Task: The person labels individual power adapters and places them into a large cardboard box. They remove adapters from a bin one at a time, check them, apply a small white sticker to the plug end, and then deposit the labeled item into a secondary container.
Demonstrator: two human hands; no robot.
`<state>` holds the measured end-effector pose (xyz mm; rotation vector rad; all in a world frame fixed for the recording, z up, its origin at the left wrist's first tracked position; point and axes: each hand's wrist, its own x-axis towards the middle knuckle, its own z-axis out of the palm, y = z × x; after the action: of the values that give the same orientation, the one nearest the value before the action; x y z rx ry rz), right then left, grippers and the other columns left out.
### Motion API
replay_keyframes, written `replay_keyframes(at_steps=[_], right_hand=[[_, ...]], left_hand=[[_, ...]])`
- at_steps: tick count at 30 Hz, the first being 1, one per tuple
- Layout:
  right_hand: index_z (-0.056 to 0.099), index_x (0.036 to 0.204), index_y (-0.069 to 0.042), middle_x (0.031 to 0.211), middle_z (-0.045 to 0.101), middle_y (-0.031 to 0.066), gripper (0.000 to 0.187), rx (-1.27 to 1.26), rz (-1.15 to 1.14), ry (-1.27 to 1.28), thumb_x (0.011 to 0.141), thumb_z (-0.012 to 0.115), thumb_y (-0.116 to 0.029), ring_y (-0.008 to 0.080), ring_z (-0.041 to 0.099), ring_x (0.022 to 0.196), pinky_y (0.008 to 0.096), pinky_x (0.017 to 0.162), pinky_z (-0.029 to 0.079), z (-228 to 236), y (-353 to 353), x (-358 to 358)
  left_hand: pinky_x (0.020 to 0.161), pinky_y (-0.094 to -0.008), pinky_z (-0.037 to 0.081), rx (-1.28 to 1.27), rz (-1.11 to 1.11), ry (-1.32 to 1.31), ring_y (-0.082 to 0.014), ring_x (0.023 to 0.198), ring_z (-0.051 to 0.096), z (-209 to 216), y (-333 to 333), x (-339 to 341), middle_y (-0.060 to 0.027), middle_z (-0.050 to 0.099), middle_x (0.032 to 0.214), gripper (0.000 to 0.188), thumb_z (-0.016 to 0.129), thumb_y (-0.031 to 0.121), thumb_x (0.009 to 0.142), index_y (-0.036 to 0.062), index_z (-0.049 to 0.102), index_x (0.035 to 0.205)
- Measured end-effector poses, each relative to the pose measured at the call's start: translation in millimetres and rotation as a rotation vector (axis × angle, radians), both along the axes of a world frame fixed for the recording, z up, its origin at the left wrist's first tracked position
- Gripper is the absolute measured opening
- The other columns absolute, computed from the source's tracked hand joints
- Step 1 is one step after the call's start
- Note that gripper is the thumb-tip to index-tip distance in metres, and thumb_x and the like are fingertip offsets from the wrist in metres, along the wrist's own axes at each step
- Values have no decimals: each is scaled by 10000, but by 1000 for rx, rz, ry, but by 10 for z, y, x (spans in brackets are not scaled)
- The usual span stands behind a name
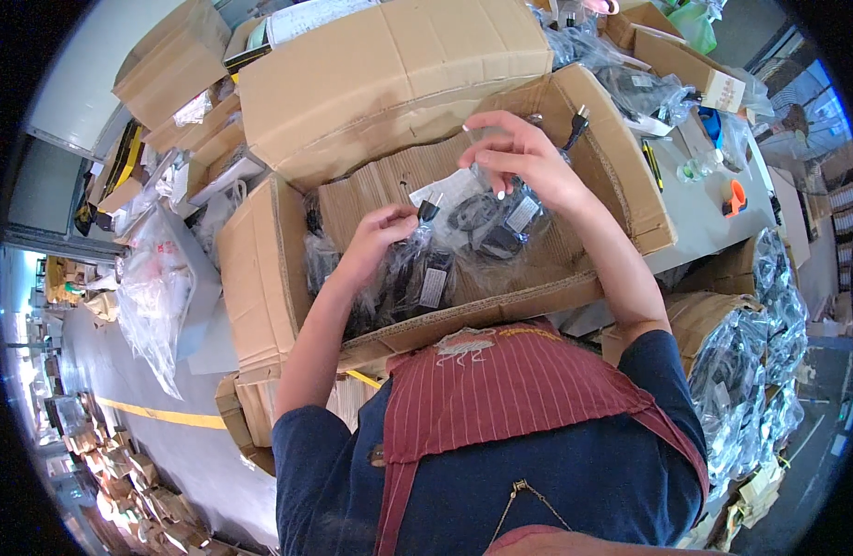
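A large open cardboard box (255, 264) lies in front of me, with a corrugated cardboard sheet (366, 185) inside. My left hand (380, 239) is closed in a pinch at a black power plug (430, 209) with metal prongs. Just below it, a black power adapter in a clear bag (433, 285) rests in the box's near left part. My right hand (519, 159) hovers over the sheet, fingers apart and holding nothing. Under that hand lies another bagged black adapter (508, 227) with a coiled cord and a white label. A further plug (575, 128) sticks up at the far right corner.
Bagged goods and small boxes (676, 69) crowd the table at the right, near an orange holder (734, 198). Stacked cartons of wrapped cords (737, 371) stand at my right side. On the left hangs a clear plastic bag (157, 287); a yellow line (162, 414) crosses the floor.
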<state>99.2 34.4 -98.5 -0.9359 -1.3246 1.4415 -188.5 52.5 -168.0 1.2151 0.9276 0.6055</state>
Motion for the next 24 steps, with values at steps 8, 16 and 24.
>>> replay_keyframes(at_steps=[8,16,24], right_hand=[[529,1318,-68,1012,706,90,401,-51,32,-35,933,605,-151,68,572,647,212,559,439,30,-57,-101],[515,1321,-65,1012,704,102,393,-49,42,-22,937,579,-122,66,573,635,206,549,445,-26,-59,-65],[474,1348,-66,1019,702,93,425,-42,4,10,948,601,-131,73,576,640,209,558,454,-88,-58,-6]], left_hand=[[890,-257,434,19,-143,98,-101,954,576,-23,-39,-53,-11,665,1019,350,687,249,915,-17,677,1144],[873,-258,438,-67,-89,87,-82,929,561,43,-114,11,2,646,985,346,694,272,917,-13,662,1111],[806,-242,433,97,-7,98,-77,865,543,-93,-172,29,20,620,925,217,655,216,947,12,659,1020]])
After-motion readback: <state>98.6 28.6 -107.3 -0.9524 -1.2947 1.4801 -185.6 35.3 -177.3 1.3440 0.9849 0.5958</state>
